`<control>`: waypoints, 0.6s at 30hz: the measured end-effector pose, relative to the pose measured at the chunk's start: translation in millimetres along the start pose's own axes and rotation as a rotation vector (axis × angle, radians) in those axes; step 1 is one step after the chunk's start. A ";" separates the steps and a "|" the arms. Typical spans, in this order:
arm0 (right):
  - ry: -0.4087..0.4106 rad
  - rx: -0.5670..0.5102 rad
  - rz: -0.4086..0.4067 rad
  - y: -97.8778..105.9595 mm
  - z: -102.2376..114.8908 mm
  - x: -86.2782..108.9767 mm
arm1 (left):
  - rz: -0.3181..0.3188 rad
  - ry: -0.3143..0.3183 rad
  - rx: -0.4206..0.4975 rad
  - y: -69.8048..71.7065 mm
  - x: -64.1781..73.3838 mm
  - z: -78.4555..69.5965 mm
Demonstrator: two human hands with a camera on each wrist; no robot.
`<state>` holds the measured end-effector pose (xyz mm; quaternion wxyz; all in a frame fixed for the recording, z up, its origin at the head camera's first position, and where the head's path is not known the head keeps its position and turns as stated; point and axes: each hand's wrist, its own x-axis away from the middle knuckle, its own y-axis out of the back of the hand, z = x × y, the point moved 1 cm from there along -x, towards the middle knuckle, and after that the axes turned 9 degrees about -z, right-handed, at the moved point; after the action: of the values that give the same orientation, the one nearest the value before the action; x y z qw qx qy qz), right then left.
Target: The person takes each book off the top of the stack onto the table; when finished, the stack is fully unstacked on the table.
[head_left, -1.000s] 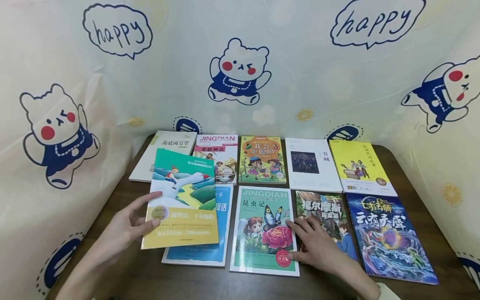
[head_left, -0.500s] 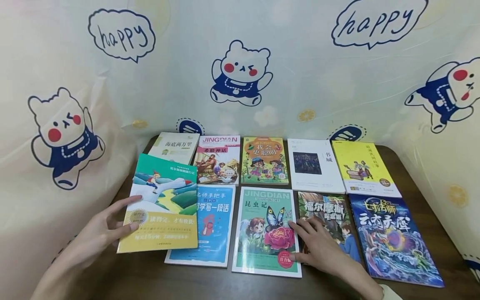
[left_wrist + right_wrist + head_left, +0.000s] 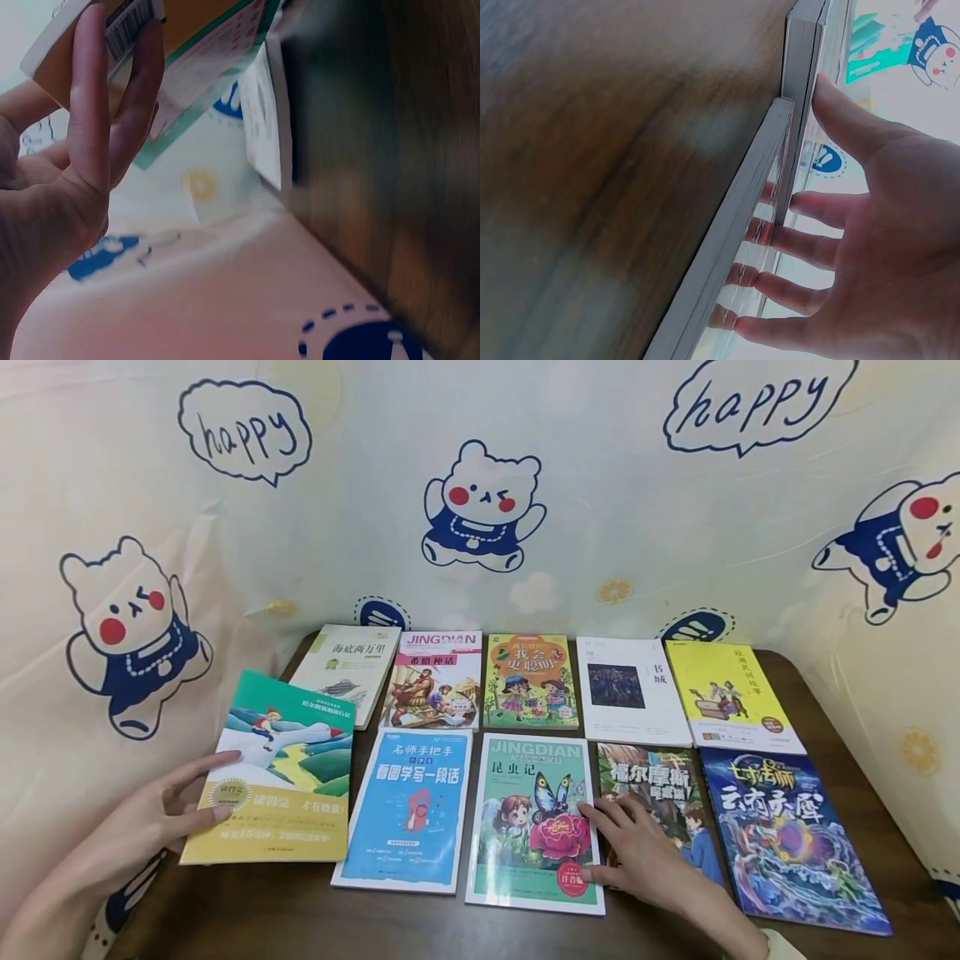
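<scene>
My left hand [image 3: 146, 814] grips the left edge of a green and yellow book [image 3: 281, 777], thumb on the front cover. Held tilted, it overlaps the lower part of a pale book at the back left. In the left wrist view, fingers [image 3: 90, 97] support its back cover, beside a barcode. My right hand [image 3: 637, 843] rests with fingers spread at the right side of a green butterfly-covered book [image 3: 517, 810]. It partly hides the dark detective book [image 3: 667, 777] under it. The right wrist view shows the fingertips [image 3: 761, 232] touching the glossy cover, fingers nearly straight.
A blue book [image 3: 408, 810] lies left of the green one, a purple-blue book [image 3: 798, 843] at far right. Behind them stands a row of several flat books, ending in a yellow one [image 3: 727, 693]. The brown table [image 3: 420, 927] meets a patterned cloth backdrop [image 3: 600, 510].
My left hand has carried the green and yellow book leftward, off the blue book, which now shows whole. My right hand stays at the same place on the books.
</scene>
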<state>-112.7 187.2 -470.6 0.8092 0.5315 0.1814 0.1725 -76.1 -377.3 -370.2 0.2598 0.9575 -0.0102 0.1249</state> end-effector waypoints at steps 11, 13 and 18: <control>0.015 -0.008 -0.009 2.2 1.2 -0.2 | 0.034 0.016 -0.055 13.9 -3.8 17.2; 0.015 -0.012 -0.009 2.3 1.3 0.2 | 0.020 0.000 -0.113 16.1 -3.3 20.4; 0.016 -0.008 -0.018 2.9 1.5 0.7 | 0.004 -0.010 -0.182 19.8 -0.2 24.1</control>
<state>-111.6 187.4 -467.4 0.8113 0.5252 0.1921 0.1702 -72.4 -406.5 -380.6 0.3457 0.9304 -0.0245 0.1191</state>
